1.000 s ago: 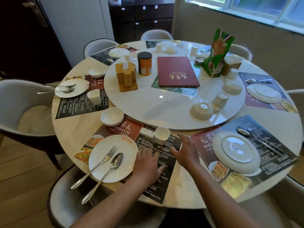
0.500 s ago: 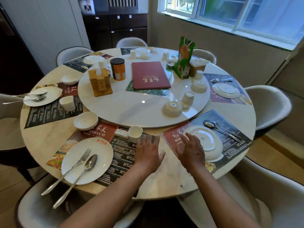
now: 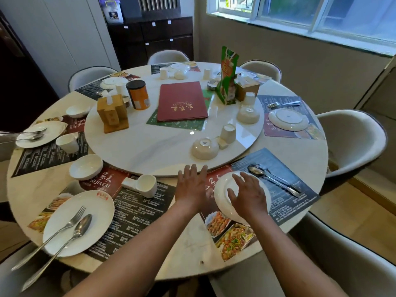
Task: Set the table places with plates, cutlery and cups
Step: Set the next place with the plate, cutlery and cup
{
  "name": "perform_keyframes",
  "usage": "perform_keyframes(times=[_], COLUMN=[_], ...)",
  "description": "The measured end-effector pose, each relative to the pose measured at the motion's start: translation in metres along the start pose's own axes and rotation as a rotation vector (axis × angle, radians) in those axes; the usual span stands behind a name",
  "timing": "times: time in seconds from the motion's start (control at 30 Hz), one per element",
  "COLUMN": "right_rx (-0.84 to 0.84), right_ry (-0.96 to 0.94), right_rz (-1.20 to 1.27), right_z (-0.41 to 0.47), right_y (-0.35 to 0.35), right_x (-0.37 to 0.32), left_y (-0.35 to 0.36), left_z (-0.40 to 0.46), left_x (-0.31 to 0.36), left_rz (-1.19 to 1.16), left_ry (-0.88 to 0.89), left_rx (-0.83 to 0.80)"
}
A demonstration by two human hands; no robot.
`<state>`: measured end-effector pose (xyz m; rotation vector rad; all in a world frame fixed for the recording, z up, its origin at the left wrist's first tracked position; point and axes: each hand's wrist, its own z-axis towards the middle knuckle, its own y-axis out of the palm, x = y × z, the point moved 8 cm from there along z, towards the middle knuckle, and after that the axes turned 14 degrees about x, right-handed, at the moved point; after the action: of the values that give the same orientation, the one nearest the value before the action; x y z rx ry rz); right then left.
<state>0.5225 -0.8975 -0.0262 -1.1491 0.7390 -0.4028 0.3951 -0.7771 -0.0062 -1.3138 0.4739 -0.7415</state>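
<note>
A person's two bare forearms reach over a round marble tabletop [image 3: 27, 189] seen from above; the right hand [image 3: 248, 195] lies palm-down on an upturned white plate [image 3: 222, 189], its fingers [image 3: 239, 179] spread flat across the plate's base and not curled round the rim; the plate sits on a printed paper placemat [image 3: 285, 183] at the near right place, with a spoon [image 3: 257, 170] and a fork [image 3: 285, 183] lying side by side on the same mat just beyond the hand; the left hand [image 3: 191, 187] is flat and released, fingers straight, holding nothing, between this mat and the neighbouring one, fingertips close to the edge of the raised turntable [image 3: 150, 146]; on that turntable, near its front edge, stand an upturned bowl [image 3: 204, 148] and an upturned cup [image 3: 228, 132]; the near left place has a plate right way up [image 3: 92, 211] bearing a fork and spoon, with an upright cup [image 3: 146, 185] and a bowl [image 3: 85, 167] beyond it.
</note>
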Motion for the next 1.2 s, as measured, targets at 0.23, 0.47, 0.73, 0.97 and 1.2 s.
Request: perform_keyframes(times=[0.23,0.47,0.73,0.97,1.2], right_rx=[-0.073,-0.138,-0.205,-0.183,-0.083], right_ry=[-0.031,-0.103,-0.108,-0.113,-0.028], right_rz=[-0.002,-0.066,-0.066,-0.062,-0.049], right_z=[0.031,0.078,0.107,0.104,0.065], right_y=[0.024,0.053,0.079,0.082,0.061], right_x=[0.001,-0.013,-0.021,-0.019,-0.011], left_y=[0.021,0.057,0.081,0.066,0.034], left_z=[0.057,0.112,0.117,0.101,0.084], left_x=[-0.003,-0.008,-0.019,-0.015,-0.015], left_rz=[0.131,0.113,0.045,0.062,0.098], left_ry=[0.087,0.204,0.279,0.400,0.394], left_rx=[0.011,-0.039,0.083,0.294,0.381])
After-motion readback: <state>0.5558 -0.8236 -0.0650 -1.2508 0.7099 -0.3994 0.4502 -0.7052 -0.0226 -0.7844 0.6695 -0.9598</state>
